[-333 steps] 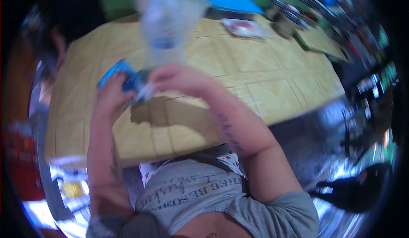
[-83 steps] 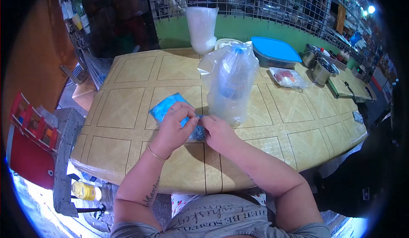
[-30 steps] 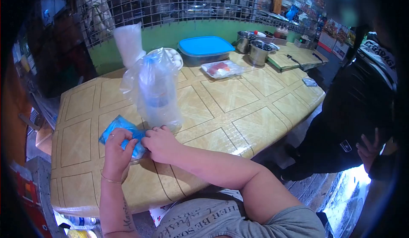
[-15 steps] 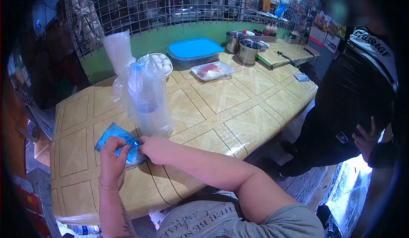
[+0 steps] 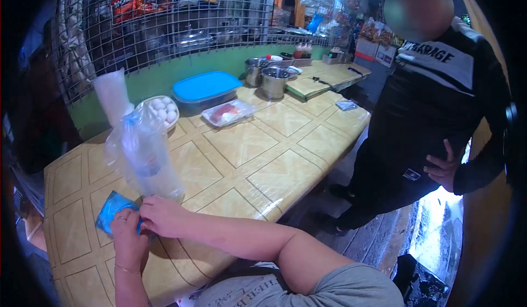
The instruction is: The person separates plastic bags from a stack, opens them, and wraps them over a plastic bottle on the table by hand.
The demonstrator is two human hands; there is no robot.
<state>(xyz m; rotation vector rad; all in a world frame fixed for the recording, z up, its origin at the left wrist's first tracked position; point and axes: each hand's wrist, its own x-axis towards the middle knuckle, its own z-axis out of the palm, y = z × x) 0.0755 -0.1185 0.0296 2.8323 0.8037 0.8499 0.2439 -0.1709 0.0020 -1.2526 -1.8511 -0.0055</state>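
A blue plastic packet [image 5: 111, 204] lies on the table near its left front edge. My left hand [image 5: 127, 225] is closed over the packet's front part, its fingers curled. Right beside it, my right hand [image 5: 162, 217] has its fingers bunched at the packet's right side; the fingertips are partly hidden. Just behind my right hand stands a clear plastic bag [image 5: 151, 167] with a container inside, tied or bunched at its top.
Along the back are a bowl of white eggs [image 5: 166, 109], a blue-lidded tub [image 5: 206, 87], a wrapped tray of red meat [image 5: 226, 113] and metal pots [image 5: 273, 83]. A person [image 5: 433, 93] stands at the right. Wire mesh [image 5: 164, 27] rises behind the table.
The view has turned right and up. My left hand has gone from a raised pinch to fingers lowered over the packet. My right hand stays beside it.
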